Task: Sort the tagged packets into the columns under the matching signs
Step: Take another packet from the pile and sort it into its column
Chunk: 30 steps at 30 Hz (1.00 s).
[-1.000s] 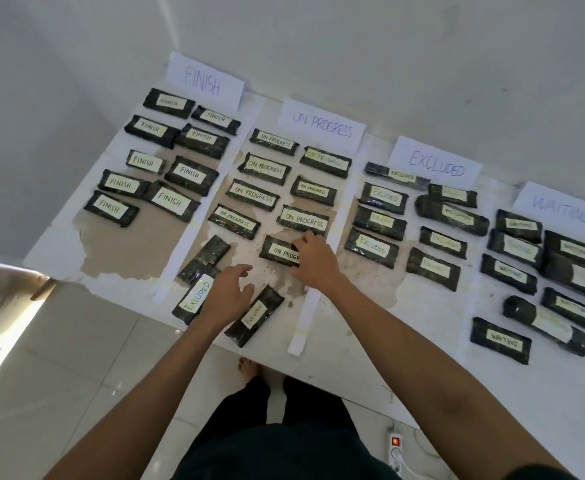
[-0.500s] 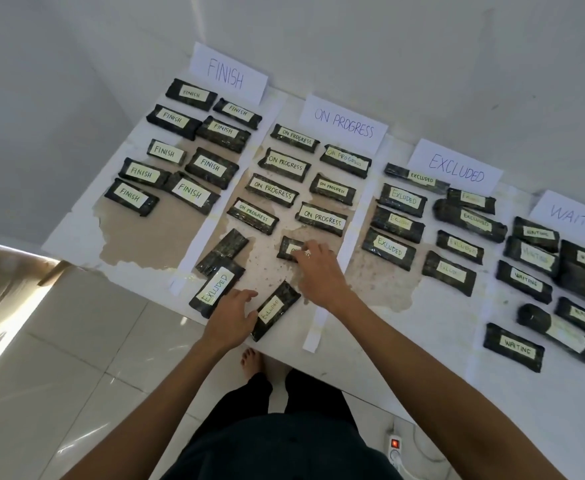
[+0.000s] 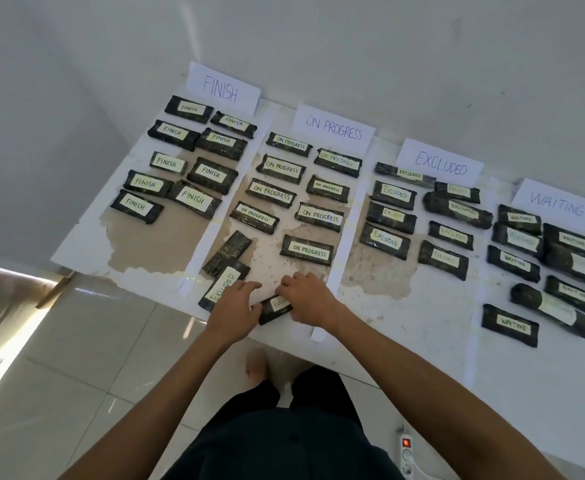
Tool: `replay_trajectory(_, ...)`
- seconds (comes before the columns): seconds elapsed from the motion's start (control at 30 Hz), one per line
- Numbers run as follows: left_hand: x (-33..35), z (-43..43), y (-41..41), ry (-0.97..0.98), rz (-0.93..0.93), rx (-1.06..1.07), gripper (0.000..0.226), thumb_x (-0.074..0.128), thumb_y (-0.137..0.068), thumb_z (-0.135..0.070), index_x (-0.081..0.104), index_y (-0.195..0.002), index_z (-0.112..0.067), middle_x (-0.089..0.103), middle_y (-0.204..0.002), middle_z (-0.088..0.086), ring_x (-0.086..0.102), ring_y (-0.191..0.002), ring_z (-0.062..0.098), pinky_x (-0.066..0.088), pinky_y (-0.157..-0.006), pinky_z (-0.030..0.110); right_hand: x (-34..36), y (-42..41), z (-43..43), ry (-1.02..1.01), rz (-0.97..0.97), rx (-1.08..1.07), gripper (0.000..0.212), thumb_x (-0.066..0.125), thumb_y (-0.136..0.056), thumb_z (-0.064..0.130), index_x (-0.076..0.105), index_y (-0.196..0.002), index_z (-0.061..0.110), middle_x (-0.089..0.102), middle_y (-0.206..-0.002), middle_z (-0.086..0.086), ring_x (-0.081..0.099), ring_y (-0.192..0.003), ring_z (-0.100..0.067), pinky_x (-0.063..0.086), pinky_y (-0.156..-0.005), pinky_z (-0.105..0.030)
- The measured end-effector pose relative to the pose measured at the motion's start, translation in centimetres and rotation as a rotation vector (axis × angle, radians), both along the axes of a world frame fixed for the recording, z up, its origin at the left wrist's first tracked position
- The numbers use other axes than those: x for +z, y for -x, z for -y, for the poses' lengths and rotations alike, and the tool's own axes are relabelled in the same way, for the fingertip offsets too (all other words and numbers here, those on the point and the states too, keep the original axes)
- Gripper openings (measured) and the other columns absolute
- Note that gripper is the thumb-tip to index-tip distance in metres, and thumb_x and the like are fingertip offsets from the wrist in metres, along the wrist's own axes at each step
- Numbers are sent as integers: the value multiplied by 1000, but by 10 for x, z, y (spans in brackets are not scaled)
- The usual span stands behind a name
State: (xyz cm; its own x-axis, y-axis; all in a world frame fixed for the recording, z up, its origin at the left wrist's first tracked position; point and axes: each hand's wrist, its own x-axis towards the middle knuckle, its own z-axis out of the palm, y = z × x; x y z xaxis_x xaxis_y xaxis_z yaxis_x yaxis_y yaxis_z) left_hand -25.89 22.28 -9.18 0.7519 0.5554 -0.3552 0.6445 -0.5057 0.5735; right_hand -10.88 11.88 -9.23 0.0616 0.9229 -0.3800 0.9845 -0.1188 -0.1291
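Note:
Four paper signs stand along the wall: FINISH [image 3: 222,88], ON PROGRESS [image 3: 334,128], EXCLUDED [image 3: 440,163], WAITING [image 3: 557,204]. Dark tagged packets lie in columns under each. At the front of the ON PROGRESS column lies a small packet tagged Excluded [image 3: 275,308], near the table edge. My left hand [image 3: 235,310] grips its left end and my right hand [image 3: 306,296] its right end. A larger EXCLUDED packet [image 3: 222,285] lies partly under my left fingers. Beyond that one lies a packet with no tag showing [image 3: 228,252]. An ON PROGRESS packet [image 3: 307,250] lies just beyond my right hand.
White paper strips [image 3: 336,271] divide the columns on the worn white table [image 3: 405,317]. The table's front edge runs under my wrists, with tiled floor [image 3: 76,358] below. A power strip [image 3: 405,452] lies on the floor at the right. The wall stands right behind the signs.
My right hand let go of the ON PROGRESS packet and drew back to the small Excluded packet. That packet has turned more crosswise. My left hand shifted slightly toward it.

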Motion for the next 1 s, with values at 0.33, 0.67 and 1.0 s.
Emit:
replay_trajectory(0.33,20,26,-49,-75,155,-195,44,56,-87,-16,49,-130,-12,49,-134,9,42,-123,26,39,-101,36,24,-46,73,-105,-14,-451,44,62,-81,23,53,-123,17,55,-118,-6,51,-102,-25,43,-82,-37)
replay_trajectory(0.67,-1,77,-101,-100,35,-415,52,52,-89,-17,39,-140,-16,36,-148,7,29,-136,25,32,-110,39,13,-91,113,-129,-1,-802,42,65,-81,23,53,-121,15,54,-116,-6,51,-103,-26,40,-82,-37)
replay_trajectory(1.0,-16,76,-128,-297,-107,-290,63,58,-83,-18,34,-140,-11,20,-152,21,20,-138,42,29,-109,52,-10,-117,117,-160,-8,-865,41,65,-82,17,53,-122,15,55,-120,-7,50,-106,-27,39,-83,-37)
